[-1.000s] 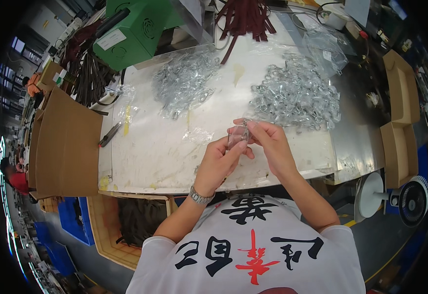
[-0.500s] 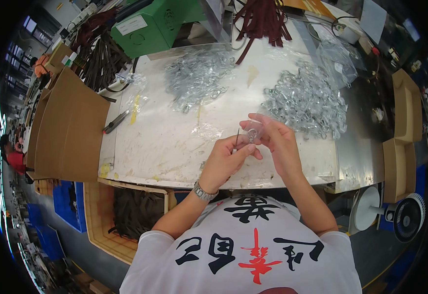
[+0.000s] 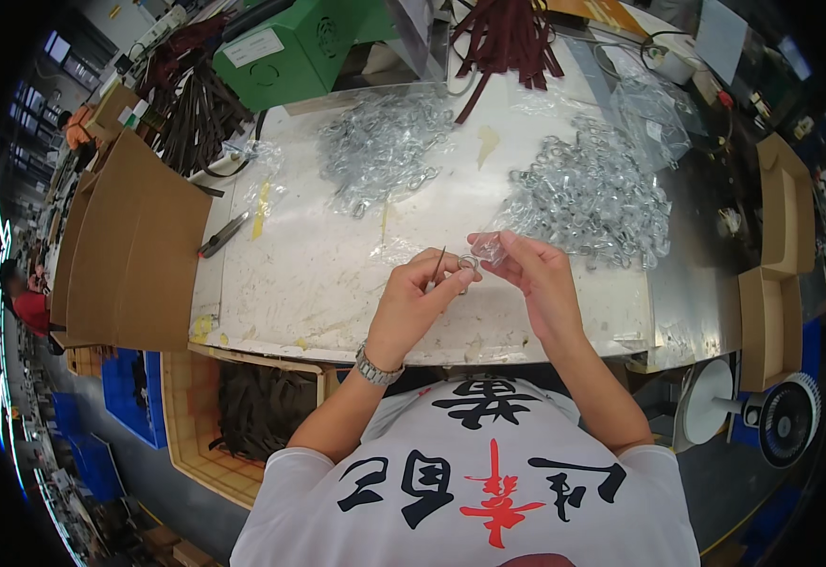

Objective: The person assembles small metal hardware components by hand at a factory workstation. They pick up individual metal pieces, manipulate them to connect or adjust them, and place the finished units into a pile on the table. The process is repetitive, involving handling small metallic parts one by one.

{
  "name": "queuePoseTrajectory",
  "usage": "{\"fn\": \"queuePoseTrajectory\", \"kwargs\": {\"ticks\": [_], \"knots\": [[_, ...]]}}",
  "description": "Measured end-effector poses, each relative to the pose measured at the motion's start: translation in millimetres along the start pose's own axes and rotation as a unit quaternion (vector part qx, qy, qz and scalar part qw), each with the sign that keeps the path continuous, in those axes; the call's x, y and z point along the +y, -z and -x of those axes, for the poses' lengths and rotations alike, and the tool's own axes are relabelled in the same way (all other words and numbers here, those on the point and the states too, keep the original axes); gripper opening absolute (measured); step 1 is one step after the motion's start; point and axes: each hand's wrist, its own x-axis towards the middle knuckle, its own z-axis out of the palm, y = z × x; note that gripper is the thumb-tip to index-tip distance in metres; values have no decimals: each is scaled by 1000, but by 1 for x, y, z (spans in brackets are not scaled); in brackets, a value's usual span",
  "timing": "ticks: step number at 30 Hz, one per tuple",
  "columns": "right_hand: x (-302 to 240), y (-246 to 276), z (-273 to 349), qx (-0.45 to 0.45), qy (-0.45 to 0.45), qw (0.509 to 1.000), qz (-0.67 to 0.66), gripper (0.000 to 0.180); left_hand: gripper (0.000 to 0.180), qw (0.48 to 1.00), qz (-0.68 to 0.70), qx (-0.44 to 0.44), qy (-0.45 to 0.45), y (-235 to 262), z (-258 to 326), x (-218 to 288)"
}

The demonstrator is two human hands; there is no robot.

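Observation:
My left hand (image 3: 409,304) is closed on a small metal ring piece (image 3: 468,264) between thumb and forefinger. A thin, dark, pointed tool (image 3: 439,266) also sticks up from that hand; its exact kind is hard to make out. Beside it, my right hand (image 3: 543,281) pinches a small clear plastic bag (image 3: 489,249), a little apart from the ring. Both hands are above the white worktable (image 3: 337,293). Past my right hand lies a heap of bagged metal hooks and rings (image 3: 593,194).
A second, smaller heap of bagged metal pieces (image 3: 375,146) lies at the back left. A box cutter (image 3: 224,234) rests near a cardboard box (image 3: 139,246). Behind stand a green machine (image 3: 290,57) and maroon straps (image 3: 507,42). A crate (image 3: 196,425) of dark straps sits below the table edge.
The metal ring has come out of the clear bag. My left hand has drawn back slightly left with the ring, while the bag stays in my right hand.

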Motion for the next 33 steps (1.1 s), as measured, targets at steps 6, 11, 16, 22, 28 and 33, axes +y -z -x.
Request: {"fn": "queuePoseTrajectory", "kwargs": {"ticks": [6,11,16,22,28,33], "knots": [[4,-1,0,2,-2,1000,-21,37,21,984,129,26,118,-4,10,25],[4,-6,2,9,-10,1000,-23,36,21,983,130,70,106,-12,11,27],[6,-5,0,16,-3,1000,-22,37,23,981,151,81,85,-15,10,25],[6,-14,1,-5,12,999,-33,36,29,979,128,127,93,-22,7,20],[12,-20,7,-1,-12,997,-77,40,43,989,32,135,43,-31,7,16],[13,-20,13,0,-7,998,-65,42,48,991,17,126,26,-43,4,14]]}}
